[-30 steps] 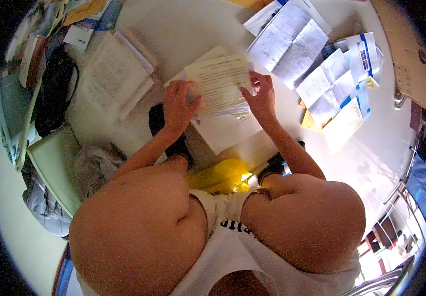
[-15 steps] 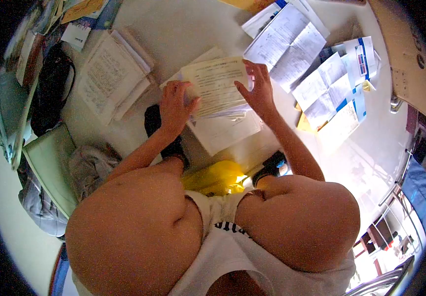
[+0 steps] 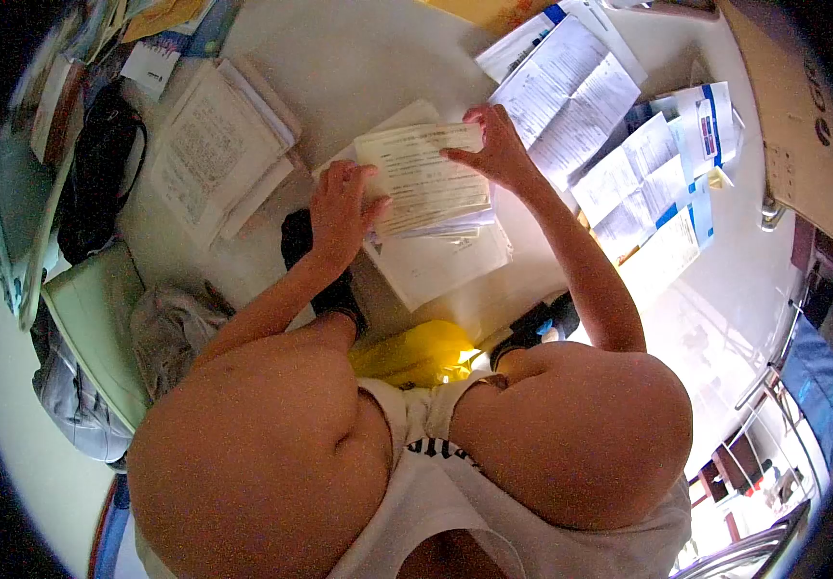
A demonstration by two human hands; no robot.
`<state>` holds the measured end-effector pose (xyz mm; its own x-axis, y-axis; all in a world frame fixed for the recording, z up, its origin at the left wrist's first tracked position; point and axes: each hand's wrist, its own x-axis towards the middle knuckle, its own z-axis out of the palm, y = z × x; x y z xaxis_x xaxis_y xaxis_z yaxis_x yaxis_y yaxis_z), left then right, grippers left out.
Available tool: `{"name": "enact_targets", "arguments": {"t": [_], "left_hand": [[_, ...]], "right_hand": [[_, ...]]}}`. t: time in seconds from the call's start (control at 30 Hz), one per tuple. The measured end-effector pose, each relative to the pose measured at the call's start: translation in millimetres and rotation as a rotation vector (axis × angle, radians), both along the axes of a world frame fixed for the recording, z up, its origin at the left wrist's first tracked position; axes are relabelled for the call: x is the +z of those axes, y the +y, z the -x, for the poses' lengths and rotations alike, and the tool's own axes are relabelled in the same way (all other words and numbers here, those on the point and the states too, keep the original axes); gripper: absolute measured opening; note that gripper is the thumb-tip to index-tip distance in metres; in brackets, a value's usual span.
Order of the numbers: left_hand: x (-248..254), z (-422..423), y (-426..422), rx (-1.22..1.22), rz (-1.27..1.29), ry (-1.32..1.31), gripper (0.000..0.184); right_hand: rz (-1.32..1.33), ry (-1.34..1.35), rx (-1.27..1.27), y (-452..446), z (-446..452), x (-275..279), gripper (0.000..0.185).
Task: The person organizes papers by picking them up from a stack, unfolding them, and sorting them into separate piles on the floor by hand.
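Observation:
A stack of printed papers point(image 3: 426, 179) lies in front of me on the pale floor, between my two hands. My left hand point(image 3: 341, 212) is curled against the stack's left edge, its thumb near the top sheet. At the upper right corner, my right hand point(image 3: 501, 152) pinches the stack, with the thumb over the top sheet and the fingers behind the far edge. Beneath the stack, larger pale sheets point(image 3: 440, 265) stick out towards me.
Another pile of papers point(image 3: 209, 145) lies to the left, near a black bag point(image 3: 103, 179). Creased sheets point(image 3: 566, 96) and blue-edged papers point(image 3: 706, 130) spread on the right beside a cardboard box point(image 3: 797, 106). A yellow bag point(image 3: 416, 352) sits between my feet.
My right hand has shifted slightly left and up along the stack, its thumb now further over the top sheet. My left hand has stayed nearly in place at the left edge.

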<state>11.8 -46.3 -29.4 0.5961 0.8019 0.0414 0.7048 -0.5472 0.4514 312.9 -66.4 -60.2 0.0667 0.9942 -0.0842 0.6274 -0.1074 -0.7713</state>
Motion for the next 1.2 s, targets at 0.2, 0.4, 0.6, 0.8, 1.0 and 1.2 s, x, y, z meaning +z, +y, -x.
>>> {"name": "enact_targets", "arguments": {"t": [0.2, 0.4, 0.6, 0.8, 1.0, 1.2], "left_hand": [[-2.7, 1.0, 4.2, -0.012, 0.051, 0.025, 0.051], [20.0, -6.3, 4.9, 0.106, 0.092, -0.065, 0.057], [23.1, 15.0, -1.3, -0.053, 0.199, -0.337, 0.047], [7.2, 24.4, -25.4, -0.421, 0.343, -0.115, 0.034], [-2.0, 25.9, -30.9, -0.545, 0.192, -0.029, 0.043], [-5.9, 27.2, -29.4, -0.614, 0.156, -0.131, 0.026]], "right_hand": [[-0.187, -0.061, -0.022, -3.8, 3.1, 16.7, 0.05], [-0.272, 0.161, -0.02, -36.8, 11.8, 63.9, 0.02], [-0.051, 0.524, 0.266, -74.0, 6.8, 100.3, 0.017], [0.318, 0.552, -0.073, -84.3, -17.1, 71.4, 0.026], [0.243, 0.369, -0.333, -70.7, -0.6, 32.6, 0.042], [-0.009, 0.023, -0.275, -75.3, 18.7, 44.6, 0.045]]}}
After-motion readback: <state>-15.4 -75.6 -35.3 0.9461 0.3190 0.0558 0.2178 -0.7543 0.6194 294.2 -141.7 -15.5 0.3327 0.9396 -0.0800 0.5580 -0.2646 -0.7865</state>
